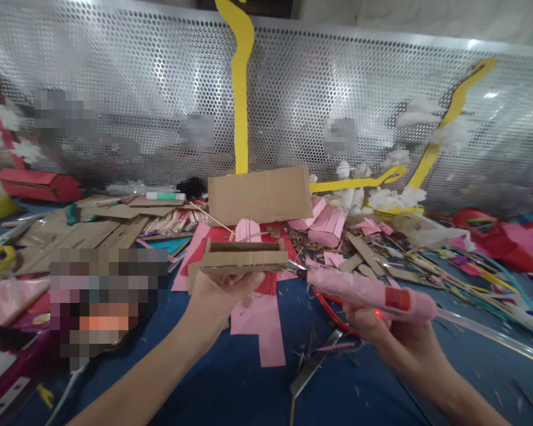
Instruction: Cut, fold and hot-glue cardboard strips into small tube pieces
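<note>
My left hand (220,299) grips a small, shallow cardboard box (244,260) from below, with its thumb along the underside. The box's near wall faces me and its inside is partly hidden. In my right hand (393,334) is a pink glue gun (346,285) with a small red light glowing near the grip. Its metal nozzle is at the right end of the box; I cannot tell whether it touches. A clear glue stick (484,328) sticks out of the gun's back. Beneath the box lie pink paper pieces (257,316) on the blue surface (195,384).
Behind the box stands a brown cardboard panel (260,195) with a tall yellow strip (240,112) above. A metal blade-like tool (313,367) and red-handled scissors (333,313) lie near my right hand. Cardboard sheets (84,234) are at left. A perforated metal screen (293,89) stands behind.
</note>
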Motion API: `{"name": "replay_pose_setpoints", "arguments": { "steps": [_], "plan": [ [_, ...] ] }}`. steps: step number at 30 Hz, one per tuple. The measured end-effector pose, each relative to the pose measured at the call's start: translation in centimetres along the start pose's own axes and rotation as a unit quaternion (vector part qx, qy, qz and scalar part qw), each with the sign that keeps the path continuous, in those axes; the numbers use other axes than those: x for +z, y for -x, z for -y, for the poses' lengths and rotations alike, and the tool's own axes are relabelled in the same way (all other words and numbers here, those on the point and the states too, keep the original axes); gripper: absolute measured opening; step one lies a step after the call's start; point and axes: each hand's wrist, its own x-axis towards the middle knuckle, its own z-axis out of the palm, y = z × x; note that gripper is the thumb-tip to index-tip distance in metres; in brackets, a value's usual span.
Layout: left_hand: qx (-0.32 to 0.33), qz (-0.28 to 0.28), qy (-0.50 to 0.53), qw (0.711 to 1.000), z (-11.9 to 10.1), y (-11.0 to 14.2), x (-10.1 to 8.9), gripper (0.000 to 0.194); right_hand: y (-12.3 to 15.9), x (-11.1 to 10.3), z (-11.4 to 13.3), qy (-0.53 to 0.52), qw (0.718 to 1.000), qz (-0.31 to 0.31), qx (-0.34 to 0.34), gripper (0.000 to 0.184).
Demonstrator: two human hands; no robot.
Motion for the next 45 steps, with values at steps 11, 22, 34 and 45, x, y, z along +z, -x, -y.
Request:
{"name": "replay_pose_setpoints", "arguments": {
  "steps": [11, 22, 34, 45],
  "plan": [
    [0.024, -0.005, 0.001, 1.0, 0.0, -0.1, -0.1, 0.027, -0.5, 0.5, 0.7, -0.019, 1.0, -0.021, 0.006, 0.035],
    [-0.001, 0.015, -0.024, 1.0, 0.8, -0.3, -0.5, 0.024, 0.3, 0.9, 0.4, -0.041, 0.997, -0.043, 0.048, 0.04],
    [-0.015, 0.013, -0.014, 1.0, -0.3, 0.4, 0.2, 0.025, -0.2, 0.2, 0.4, 0.003, 1.0, -0.005, 0.021, 0.037],
    [-0.018, 0.035, -0.03, 0.999, -0.6, 0.4, 0.1, 0.032, -0.1, 0.8, 0.5, -0.022, 0.999, -0.015, 0.027, 0.031]
  ]
}}
